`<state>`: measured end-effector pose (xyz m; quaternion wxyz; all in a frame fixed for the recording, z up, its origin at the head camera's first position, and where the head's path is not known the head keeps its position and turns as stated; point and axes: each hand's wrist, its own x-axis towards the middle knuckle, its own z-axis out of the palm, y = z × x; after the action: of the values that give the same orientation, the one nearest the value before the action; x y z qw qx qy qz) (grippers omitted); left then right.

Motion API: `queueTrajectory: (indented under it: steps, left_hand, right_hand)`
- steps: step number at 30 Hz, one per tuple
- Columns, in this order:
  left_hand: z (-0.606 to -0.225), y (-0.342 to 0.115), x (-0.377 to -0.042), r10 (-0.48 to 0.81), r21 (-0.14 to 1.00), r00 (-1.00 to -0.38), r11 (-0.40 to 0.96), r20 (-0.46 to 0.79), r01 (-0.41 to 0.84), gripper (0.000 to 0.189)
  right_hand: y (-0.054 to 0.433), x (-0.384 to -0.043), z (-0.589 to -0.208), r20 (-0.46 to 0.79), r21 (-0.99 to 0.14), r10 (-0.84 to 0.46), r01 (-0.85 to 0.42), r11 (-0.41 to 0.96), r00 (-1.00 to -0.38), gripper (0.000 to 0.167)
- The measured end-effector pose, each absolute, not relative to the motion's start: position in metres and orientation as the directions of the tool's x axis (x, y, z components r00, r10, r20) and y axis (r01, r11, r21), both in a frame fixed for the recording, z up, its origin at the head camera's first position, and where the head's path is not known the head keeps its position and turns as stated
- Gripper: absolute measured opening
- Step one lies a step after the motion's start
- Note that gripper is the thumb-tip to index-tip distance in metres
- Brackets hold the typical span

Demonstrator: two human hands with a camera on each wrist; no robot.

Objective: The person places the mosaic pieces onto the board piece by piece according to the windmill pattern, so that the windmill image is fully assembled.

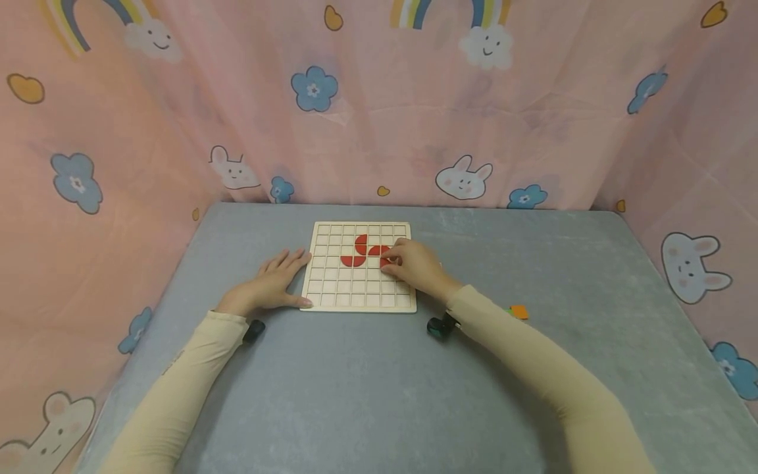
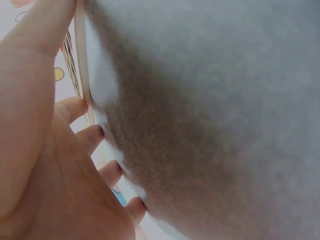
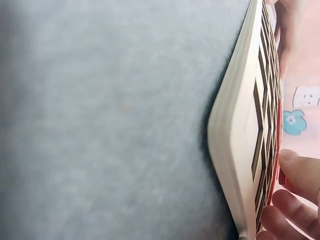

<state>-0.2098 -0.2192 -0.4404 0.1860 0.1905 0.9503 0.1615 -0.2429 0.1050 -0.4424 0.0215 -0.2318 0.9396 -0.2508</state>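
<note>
A pale wooden board (image 1: 331, 288) with a grid of square recesses lies on the table. Red quarter-round tiles (image 1: 361, 245) sit in recesses near its middle and upper right. My left hand (image 1: 269, 282) rests at the board's left side, fingers spread, with fingertips and thumb touching the edge. Over the board's right part, my right hand (image 1: 417, 264) pinches a red tile (image 3: 282, 178) between thumb and fingers, just at the board's surface. The fingers partly cover the red tiles there, so I cannot tell whether the pinched one lies fully in its recess.
An orange tile (image 1: 519, 312) lies on the grey table (image 1: 355, 382) beyond the right forearm, with a bit of green beside it, partly hidden by the sleeve. A pink patterned curtain (image 1: 379, 131) stands behind the table and along both sides.
</note>
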Motion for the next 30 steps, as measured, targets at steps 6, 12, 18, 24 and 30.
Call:
queueTrajectory:
  steps: [6,12,18,24,30]
  left_hand:
    - [-0.438,-0.218,-0.208,0.421,0.366,-0.860,0.879,-0.290,0.306,0.108]
    - [-0.437,-0.218,-0.209,0.420,0.367,-0.859,0.879,-0.293,0.305,0.107]
    - [-0.438,-0.217,-0.209,0.424,0.366,-0.856,0.878,-0.295,0.308,0.108]
    - [-0.440,-0.218,-0.209,0.424,0.368,-0.855,0.877,-0.297,0.307,0.109]
    - [-0.440,-0.218,-0.209,0.423,0.371,-0.856,0.877,-0.296,0.305,0.108]
  right_hand:
    - [0.100,-0.246,-0.446,0.092,-0.472,-0.446,-0.433,0.768,-0.891,0.031]
    - [0.094,-0.247,-0.447,0.115,-0.481,-0.435,-0.433,0.762,-0.893,0.029]
    - [0.087,-0.247,-0.446,0.125,-0.486,-0.426,-0.430,0.761,-0.896,0.028]
    - [0.081,-0.248,-0.448,0.088,-0.505,-0.418,-0.402,0.764,-0.904,0.030]
    - [0.079,-0.249,-0.450,0.097,-0.496,-0.424,-0.413,0.764,-0.901,0.029]
